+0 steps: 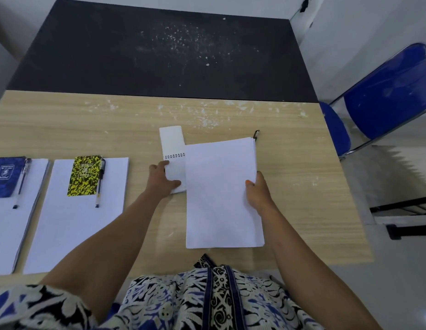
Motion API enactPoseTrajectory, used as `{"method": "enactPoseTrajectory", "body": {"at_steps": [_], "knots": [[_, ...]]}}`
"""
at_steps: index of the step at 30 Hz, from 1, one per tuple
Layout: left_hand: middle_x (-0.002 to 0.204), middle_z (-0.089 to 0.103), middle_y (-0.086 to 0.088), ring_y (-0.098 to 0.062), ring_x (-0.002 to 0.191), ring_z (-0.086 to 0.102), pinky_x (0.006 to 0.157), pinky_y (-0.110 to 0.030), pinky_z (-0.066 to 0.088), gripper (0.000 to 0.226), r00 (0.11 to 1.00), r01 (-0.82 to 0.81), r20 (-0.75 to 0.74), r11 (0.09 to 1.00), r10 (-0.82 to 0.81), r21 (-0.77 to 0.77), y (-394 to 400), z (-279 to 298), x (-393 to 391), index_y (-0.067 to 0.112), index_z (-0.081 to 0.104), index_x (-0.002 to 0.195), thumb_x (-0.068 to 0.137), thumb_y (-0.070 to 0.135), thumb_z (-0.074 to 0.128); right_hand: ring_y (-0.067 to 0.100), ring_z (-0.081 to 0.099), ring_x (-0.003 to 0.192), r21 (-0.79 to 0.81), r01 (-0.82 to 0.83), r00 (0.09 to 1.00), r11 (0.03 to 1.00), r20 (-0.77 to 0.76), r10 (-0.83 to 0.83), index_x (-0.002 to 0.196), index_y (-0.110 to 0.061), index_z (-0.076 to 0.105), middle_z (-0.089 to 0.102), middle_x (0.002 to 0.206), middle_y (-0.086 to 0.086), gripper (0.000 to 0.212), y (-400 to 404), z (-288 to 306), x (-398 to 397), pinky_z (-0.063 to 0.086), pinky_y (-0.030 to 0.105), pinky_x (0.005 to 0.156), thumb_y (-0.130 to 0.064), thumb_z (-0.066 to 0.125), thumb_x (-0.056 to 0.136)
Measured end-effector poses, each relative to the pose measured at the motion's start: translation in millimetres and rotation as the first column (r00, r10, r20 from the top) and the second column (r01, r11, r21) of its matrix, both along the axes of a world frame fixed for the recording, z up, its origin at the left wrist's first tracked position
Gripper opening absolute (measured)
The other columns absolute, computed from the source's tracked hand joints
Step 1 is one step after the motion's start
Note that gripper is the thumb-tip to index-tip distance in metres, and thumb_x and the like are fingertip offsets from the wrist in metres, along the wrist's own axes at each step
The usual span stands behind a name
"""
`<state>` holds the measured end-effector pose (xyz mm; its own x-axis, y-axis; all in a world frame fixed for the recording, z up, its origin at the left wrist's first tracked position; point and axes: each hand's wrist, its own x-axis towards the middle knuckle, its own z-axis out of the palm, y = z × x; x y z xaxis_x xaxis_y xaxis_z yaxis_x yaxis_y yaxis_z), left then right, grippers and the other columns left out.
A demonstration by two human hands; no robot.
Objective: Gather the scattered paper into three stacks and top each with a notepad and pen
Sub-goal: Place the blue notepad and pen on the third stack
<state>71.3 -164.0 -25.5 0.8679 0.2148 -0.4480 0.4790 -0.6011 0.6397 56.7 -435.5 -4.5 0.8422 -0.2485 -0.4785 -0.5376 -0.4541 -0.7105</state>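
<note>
While both bare forearms reach forward from the bottom of the view, the right hand [257, 194] grips the right edge of the third paper stack [222, 194], thumb laid on top of the sheets and the other fingers hidden beneath or behind the edge. This stack lies on the wooden surface [302, 177] just in front of the person, slightly turned, its near edge close to the surface's front edge. The left hand [162, 178] rests on the white spiral notepad [174, 153], the thumb pressing its lower page and the fingers curled round its left side, so it holds the pad. The notepad lies open, cover folded back, and its right side is tucked under or against the left edge of the stack; which of the two I cannot tell. A dark pen [256, 134] shows only its tip past the far right corner of the stack.

To the left, well apart from the hands, a second paper stack [76, 234] carries a yellow-and-black notepad [85, 175] with a pen [99, 184] just beside it. At the far left another stack [7, 234], cut by the frame, carries a blue notepad [6, 177] and its own pen [21, 184]. A blue folding chair [385, 98] stands to the right of the surface.
</note>
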Motion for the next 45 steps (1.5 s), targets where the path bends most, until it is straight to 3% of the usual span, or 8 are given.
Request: {"method": "enactPoseTrajectory", "body": {"at_steps": [4, 9, 13, 18, 21, 33, 37, 45], "knots": [[0.131, 0.049, -0.013, -0.029, 0.117, 0.052, 0.100, -0.038, 0.044, 0.055, 1.000, 0.008, 0.021, 1.000, -0.008, -0.006, 12.4, 1.1, -5.5, 0.012, 0.050, 0.136, 0.084, 0.005, 0.065, 0.026, 0.047, 0.125, 0.010, -0.059, 0.997, 0.998, -0.046, 0.059, 0.138, -0.006, 0.039, 0.048, 0.140, 0.010, 0.040, 14.5, -3.8, 1.0, 0.036, 0.029, 0.101, -0.010, 0.039, 0.097], [0.111, 0.065, -0.008, -0.027, 0.102, 0.060, 0.081, -0.028, 0.044, 0.029, 0.996, -0.069, 0.040, 0.991, 0.074, -0.113, 22.6, 3.6, -16.3, 0.006, 0.062, 0.121, 0.095, 0.012, 0.050, 0.028, 0.047, 0.124, 0.032, -0.105, 0.987, 0.994, -0.117, 0.109, 0.141, -0.006, 0.034, 0.046, 0.141, 0.011, 0.045, 45.6, -7.8, 0.6, 0.036, 0.030, 0.099, -0.011, 0.038, 0.096], [0.108, 0.064, -0.007, -0.027, 0.104, 0.059, 0.085, -0.030, 0.043, 0.036, 0.991, -0.129, 0.009, 0.983, 0.131, -0.132, 32.6, -1.0, -23.6, 0.007, 0.059, 0.123, 0.089, 0.018, 0.063, 0.031, 0.049, 0.121, 0.010, -0.130, 0.976, 0.991, -0.172, 0.130, 0.140, -0.004, 0.030, 0.047, 0.138, 0.015, 0.045, 69.7, -13.4, -3.4, 0.037, 0.031, 0.094, -0.011, 0.039, 0.096], [0.080, 0.054, 0.003, -0.023, 0.087, 0.055, 0.071, -0.027, 0.041, 0.049, 0.992, -0.108, -0.074, 0.993, 0.104, -0.052, 38.5, -1.4, -25.6, 0.006, 0.050, 0.128, 0.082, 0.004, 0.066, 0.033, 0.049, 0.120, -0.080, -0.181, 0.959, 0.980, -0.237, 0.158, 0.145, -0.005, 0.018, 0.045, 0.137, 0.017, 0.051, 81.3, -14.7, -12.6, 0.037, 0.031, 0.085, -0.011, 0.036, 0.098], [0.090, 0.055, -0.002, -0.021, 0.086, 0.053, 0.064, -0.026, 0.039, 0.049, 0.989, -0.091, -0.117, 0.995, 0.086, -0.033, 38.7, 0.7, -24.7, 0.007, 0.046, 0.128, 0.083, 0.006, 0.064, 0.032, 0.051, 0.119, -0.170, -0.213, 0.960, 0.962, -0.220, 0.174, 0.143, -0.005, 0.024, 0.047, 0.136, 0.015, 0.049, 84.5, -14.9, -16.8, 0.041, 0.034, 0.087, -0.012, 0.039, 0.096], [0.125, 0.051, -0.016, -0.032, 0.113, 0.052, 0.081, -0.035, 0.043, 0.059, 0.957, 0.001, -0.289, 0.992, 0.037, 0.130, 34.5, 11.6, -6.5, -0.001, 0.032, 0.132, 0.085, 0.018, 0.063, 0.031, 0.040, 0.119, -0.410, -0.277, 0.959, 0.869, -0.176, 0.223, 0.131, -0.001, 0.038, 0.034, 0.134, 0.014, 0.044, 98.4, -17.3, -23.8, 0.043, 0.038, 0.088, -0.019, 0.050, 0.092], [0.134, 0.043, -0.017, -0.035, 0.120, 0.048, 0.096, -0.043, 0.045, 0.062, 0.956, -0.065, -0.275, 0.987, 0.104, 0.148, 28.7, 11.8, -6.4, -0.001, 0.031, 0.136, 0.088, 0.028, 0.059, 0.032, 0.037, 0.119, -0.411, -0.221, 0.973, 0.885, -0.153, 0.172, 0.131, -0.001, 0.037, 0.033, 0.134, 0.014, 0.049, 102.0, -15.0, -24.5, 0.043, 0.038, 0.087, -0.022, 0.054, 0.091], [0.136, 0.040, -0.015, -0.034, 0.119, 0.049, 0.099, -0.045, 0.045, 0.060, 0.944, -0.076, -0.310, 0.989, 0.111, 0.125, 22.9, 13.2, -4.5, 0.001, 0.034, 0.136, 0.088, 0.031, 0.057, 0.033, 0.037, 0.120, -0.383, -0.223, 0.971, 0.897, -0.169, 0.170, 0.130, 0.000, 0.040, 0.034, 0.135, 0.014, 0.048, 101.6, -13.9, -22.0, 0.042, 0.038, 0.088, -0.025, 0.054, 0.091]]}}
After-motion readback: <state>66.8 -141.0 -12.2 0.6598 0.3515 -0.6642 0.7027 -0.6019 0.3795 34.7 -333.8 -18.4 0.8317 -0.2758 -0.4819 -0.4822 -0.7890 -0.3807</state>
